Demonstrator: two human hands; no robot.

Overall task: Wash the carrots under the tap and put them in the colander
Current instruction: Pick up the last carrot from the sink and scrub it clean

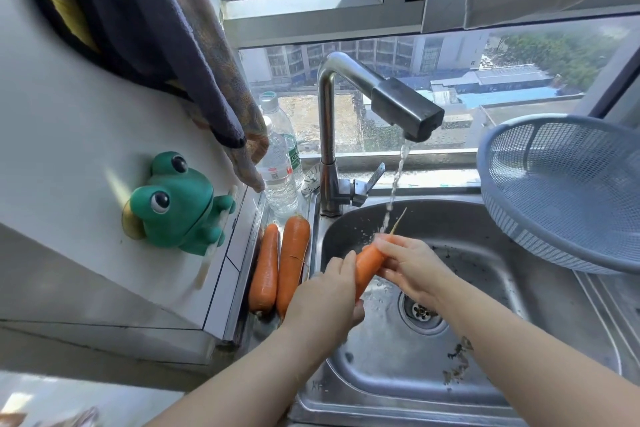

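Head view: I am looking down on a stainless steel sink [485, 253] under a window, with both bare hands over the basin.
Carrot in hand: one orange carrot [367, 267] is held slantwise above the basin. Its thin tip points up and away from me, and a pale root thread pokes out past the fingers.
Left hand: my feed shows the left hand [325, 291] with its fingers curled round the carrot's thick near end.
Right hand: the right hand [412, 267] has its fingers clamped round the thin upper part, just below the tip.
Water: a stream of water [396, 177] falls from the angular steel tap [381, 90] and lands on the carrot's tip and the right fingers.
Waiting carrots: two more orange carrots, one slimmer [265, 267] and one thicker [292, 260], lie side by side and touching on the narrow strip of tabletop [263, 322] left of the basin.
Colander: a blue-grey plastic mesh colander [568, 191] sits tilted at the right of the sink, its rim overhanging the basin's far right corner, well apart from both hands.
Drain: a round metal drain [420, 312] lies in the basin floor below the hands.
Left side: a green frog-shaped holder [176, 199] is stuck to the white wall. A clear plastic water bottle [278, 163] stands just behind the waiting carrots, and a dark hanging cloth [166, 28] drapes above it.
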